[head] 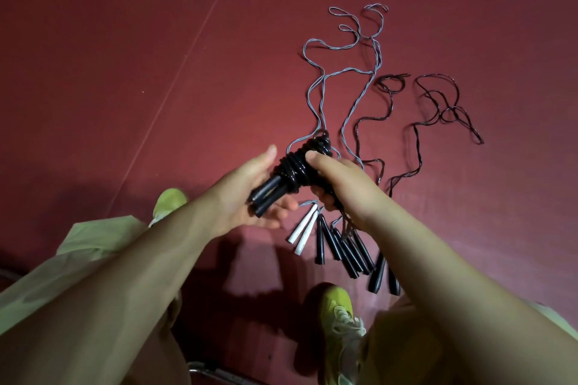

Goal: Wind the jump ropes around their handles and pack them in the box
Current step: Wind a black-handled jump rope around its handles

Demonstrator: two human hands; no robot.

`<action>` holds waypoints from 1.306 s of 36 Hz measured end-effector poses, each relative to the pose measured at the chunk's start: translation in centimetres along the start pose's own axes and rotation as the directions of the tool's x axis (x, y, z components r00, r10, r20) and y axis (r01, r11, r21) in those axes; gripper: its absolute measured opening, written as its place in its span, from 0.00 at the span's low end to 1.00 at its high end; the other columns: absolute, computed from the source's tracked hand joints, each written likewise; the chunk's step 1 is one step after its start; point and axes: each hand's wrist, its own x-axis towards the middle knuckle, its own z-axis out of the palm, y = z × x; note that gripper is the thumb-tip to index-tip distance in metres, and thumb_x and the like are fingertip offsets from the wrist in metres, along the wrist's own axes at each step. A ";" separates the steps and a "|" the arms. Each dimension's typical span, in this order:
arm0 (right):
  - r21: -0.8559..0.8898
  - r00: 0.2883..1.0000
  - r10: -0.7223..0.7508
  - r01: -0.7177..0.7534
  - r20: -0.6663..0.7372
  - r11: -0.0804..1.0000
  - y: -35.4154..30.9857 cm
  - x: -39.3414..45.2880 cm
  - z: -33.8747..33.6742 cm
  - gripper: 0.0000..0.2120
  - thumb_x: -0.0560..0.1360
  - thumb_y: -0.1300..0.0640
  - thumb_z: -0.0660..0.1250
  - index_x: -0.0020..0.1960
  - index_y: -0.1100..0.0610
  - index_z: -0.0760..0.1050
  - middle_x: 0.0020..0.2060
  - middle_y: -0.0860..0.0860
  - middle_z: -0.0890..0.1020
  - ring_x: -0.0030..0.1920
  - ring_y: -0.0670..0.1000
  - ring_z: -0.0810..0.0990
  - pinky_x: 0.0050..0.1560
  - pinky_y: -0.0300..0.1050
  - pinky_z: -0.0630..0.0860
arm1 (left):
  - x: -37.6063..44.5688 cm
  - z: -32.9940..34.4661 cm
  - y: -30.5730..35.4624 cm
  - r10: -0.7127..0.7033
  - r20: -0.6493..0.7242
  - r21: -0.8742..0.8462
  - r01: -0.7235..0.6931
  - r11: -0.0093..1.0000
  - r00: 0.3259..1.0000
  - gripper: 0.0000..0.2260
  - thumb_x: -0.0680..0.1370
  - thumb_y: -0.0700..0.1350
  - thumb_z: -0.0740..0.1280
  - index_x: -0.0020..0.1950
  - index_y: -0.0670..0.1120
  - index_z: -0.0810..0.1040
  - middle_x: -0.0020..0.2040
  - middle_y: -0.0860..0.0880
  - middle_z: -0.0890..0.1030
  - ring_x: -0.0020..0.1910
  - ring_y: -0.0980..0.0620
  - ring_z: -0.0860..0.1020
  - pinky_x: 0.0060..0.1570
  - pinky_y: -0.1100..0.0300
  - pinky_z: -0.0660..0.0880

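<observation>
Left hand [247, 194] cradles black handles [266, 194], fingers relaxed; right hand [341, 184] grips wound rope [297, 162]. Loose ropes [353, 81], approx. four handle pairs [341, 247] on floor [125, 56].

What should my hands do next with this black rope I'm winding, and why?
Probably tuck the last bit of cord under a coil to lock it. The black rope already sits in tight coils around its paired handles, gripped by your right hand and cradled in your left hand. No box is in view, and more unwound ropes lie on the floor.
</observation>
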 end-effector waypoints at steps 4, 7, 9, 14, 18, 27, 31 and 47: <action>0.021 0.994 -0.074 0.073 0.083 0.997 0.0 -0.1 0.3 0.15 0.71 0.43 0.60 0.36 0.55 0.70 0.28 0.51 0.71 0.28 0.48 0.65 0.31 0.43 0.61 | -0.5 -0.6 0.2 -0.160 0.147 -0.032 0.166 0.986 0.976 0.35 0.72 0.71 0.51 0.47 0.41 0.79 0.30 0.47 0.76 0.24 0.53 0.71 0.35 0.58 0.71; 0.062 0.987 -0.069 0.060 0.146 0.996 0.0 -0.1 0.3 0.15 0.72 0.44 0.61 0.39 0.56 0.71 0.28 0.50 0.72 0.28 0.47 0.67 0.30 0.42 0.62 | -0.6 -0.8 0.3 -0.197 0.219 0.011 0.199 0.980 0.956 0.37 0.65 0.71 0.55 0.53 0.39 0.80 0.26 0.53 0.68 0.22 0.58 0.64 0.31 0.61 0.64; 0.054 0.979 -0.044 0.034 0.200 0.998 0.1 -0.2 0.0 0.16 0.74 0.43 0.62 0.39 0.56 0.71 0.29 0.49 0.74 0.27 0.47 0.68 0.29 0.41 0.64 | -0.6 -1.0 0.4 -0.193 0.206 0.058 0.184 0.981 0.959 0.37 0.65 0.70 0.55 0.53 0.39 0.79 0.26 0.55 0.66 0.23 0.59 0.64 0.32 0.62 0.64; -0.150 0.972 0.106 -0.075 0.211 0.986 -0.2 -0.9 -0.4 0.19 0.83 0.47 0.55 0.40 0.58 0.69 0.19 0.43 0.72 0.19 0.42 0.67 0.21 0.34 0.63 | -0.2 -0.9 -0.1 -0.109 0.035 0.208 0.100 0.973 0.993 0.31 0.69 0.69 0.57 0.47 0.42 0.80 0.26 0.55 0.69 0.24 0.58 0.65 0.33 0.62 0.67; -0.248 0.976 0.155 -0.114 0.151 0.962 0.2 -0.8 -0.2 0.20 0.83 0.46 0.55 0.37 0.57 0.69 0.17 0.43 0.70 0.17 0.43 0.64 0.20 0.37 0.61 | 0.4 -0.5 -0.8 -0.055 -0.082 0.309 0.078 0.948 0.995 0.26 0.77 0.66 0.56 0.44 0.45 0.81 0.26 0.55 0.71 0.23 0.58 0.66 0.33 0.63 0.69; -0.234 0.981 0.195 -0.187 0.012 0.954 0.3 -0.1 -0.2 0.23 0.78 0.40 0.61 0.35 0.58 0.71 0.25 0.50 0.67 0.21 0.47 0.60 0.23 0.36 0.55 | 1.4 -0.9 -1.2 0.038 -0.160 0.298 0.012 0.954 0.986 0.27 0.76 0.66 0.58 0.50 0.43 0.81 0.28 0.55 0.74 0.23 0.59 0.69 0.36 0.62 0.73; -0.242 0.982 0.186 -0.189 -0.032 0.952 0.5 0.0 -0.2 0.24 0.78 0.39 0.62 0.32 0.56 0.69 0.21 0.48 0.65 0.19 0.47 0.59 0.22 0.36 0.56 | 1.6 -1.0 -1.3 0.101 -0.218 0.346 -0.020 0.938 0.971 0.22 0.77 0.63 0.60 0.49 0.45 0.80 0.32 0.53 0.75 0.28 0.57 0.71 0.38 0.60 0.74; -0.149 0.978 0.209 -0.204 0.019 0.968 0.5 -0.1 0.0 0.25 0.75 0.35 0.62 0.44 0.58 0.78 0.28 0.49 0.67 0.25 0.46 0.61 0.25 0.38 0.58 | 2.4 -1.6 -2.3 0.355 -0.239 0.635 -0.132 0.762 0.904 0.29 0.54 0.70 0.66 0.41 0.47 0.75 0.34 0.52 0.75 0.33 0.51 0.71 0.37 0.56 0.66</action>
